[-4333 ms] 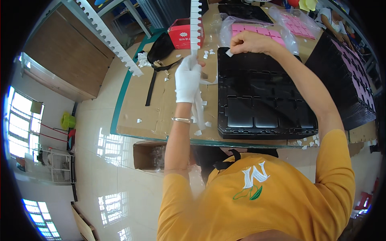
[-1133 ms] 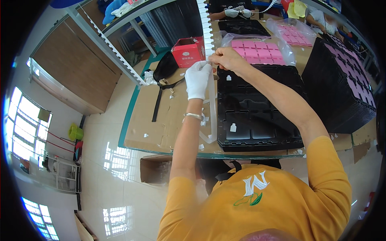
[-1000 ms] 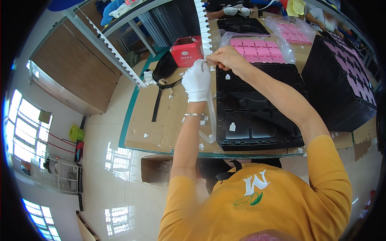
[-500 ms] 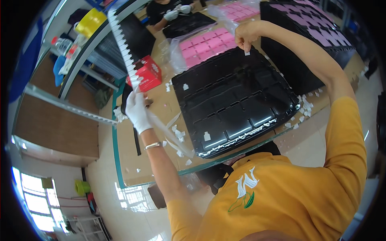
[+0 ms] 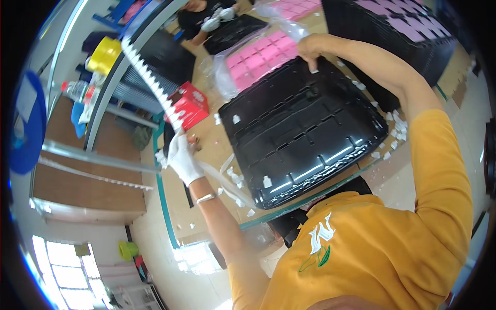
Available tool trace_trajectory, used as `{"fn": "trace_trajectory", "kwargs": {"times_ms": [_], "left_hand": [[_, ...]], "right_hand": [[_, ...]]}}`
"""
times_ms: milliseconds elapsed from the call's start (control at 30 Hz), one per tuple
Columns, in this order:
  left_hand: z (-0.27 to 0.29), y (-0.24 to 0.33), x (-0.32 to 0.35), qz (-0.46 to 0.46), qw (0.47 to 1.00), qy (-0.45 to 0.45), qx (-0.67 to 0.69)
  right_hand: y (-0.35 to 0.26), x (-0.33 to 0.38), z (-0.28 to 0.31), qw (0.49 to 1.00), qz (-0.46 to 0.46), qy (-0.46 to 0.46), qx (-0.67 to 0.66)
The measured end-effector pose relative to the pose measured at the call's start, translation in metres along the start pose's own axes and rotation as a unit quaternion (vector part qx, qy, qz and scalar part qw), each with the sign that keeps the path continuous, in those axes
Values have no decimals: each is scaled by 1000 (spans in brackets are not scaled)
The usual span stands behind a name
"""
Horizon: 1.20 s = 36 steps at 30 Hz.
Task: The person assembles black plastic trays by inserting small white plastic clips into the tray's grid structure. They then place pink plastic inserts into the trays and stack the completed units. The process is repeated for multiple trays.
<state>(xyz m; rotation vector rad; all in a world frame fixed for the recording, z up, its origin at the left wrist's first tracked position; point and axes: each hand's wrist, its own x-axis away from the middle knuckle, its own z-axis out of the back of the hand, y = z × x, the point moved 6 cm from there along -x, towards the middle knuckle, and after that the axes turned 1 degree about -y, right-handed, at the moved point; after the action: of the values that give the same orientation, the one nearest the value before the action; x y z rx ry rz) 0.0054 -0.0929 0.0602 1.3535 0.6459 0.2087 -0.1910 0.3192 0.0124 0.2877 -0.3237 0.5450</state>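
My left hand (image 5: 182, 156), in a white glove, grips a long white strip (image 5: 149, 82) set with small white pieces that rises up and to the left; clear film hangs from it toward the tray. My bare right hand (image 5: 310, 49) is stretched to the far edge of a black moulded tray (image 5: 305, 129) and pinches a small white piece there. The tray lies on a cardboard-covered table (image 5: 206, 150) and holds a few small white pieces in its pockets.
A red box (image 5: 190, 103) stands left of the tray. Pink parts in a clear bag (image 5: 258, 57) lie behind it. Stacked black trays (image 5: 392, 26) with pink parts stand at the right. Another person (image 5: 206, 20) works at the far side. White scraps litter the table.
My head has turned, so the scene has shifted. My right hand has left the strip and reached to the tray's far edge. My left hand has kept the strip and moved left, off the tray.
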Motion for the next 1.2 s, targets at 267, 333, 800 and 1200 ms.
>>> {"fn": "trace_trajectory", "kwargs": {"times_ms": [267,333,800,1200], "left_hand": [[-20,-4,10,34,994,-30,97],[-22,-1,14,35,994,-33,99],[-5,9,9,-210,938,100,-258],[75,-47,31,-176,936,85,-293]], "right_hand": [[-165,-14,102,765,249,400,-440],[-217,-8,125,713,217,299,-596],[-269,-17,146,672,163,122,-712],[-149,192,86,919,315,27,-234]]}}
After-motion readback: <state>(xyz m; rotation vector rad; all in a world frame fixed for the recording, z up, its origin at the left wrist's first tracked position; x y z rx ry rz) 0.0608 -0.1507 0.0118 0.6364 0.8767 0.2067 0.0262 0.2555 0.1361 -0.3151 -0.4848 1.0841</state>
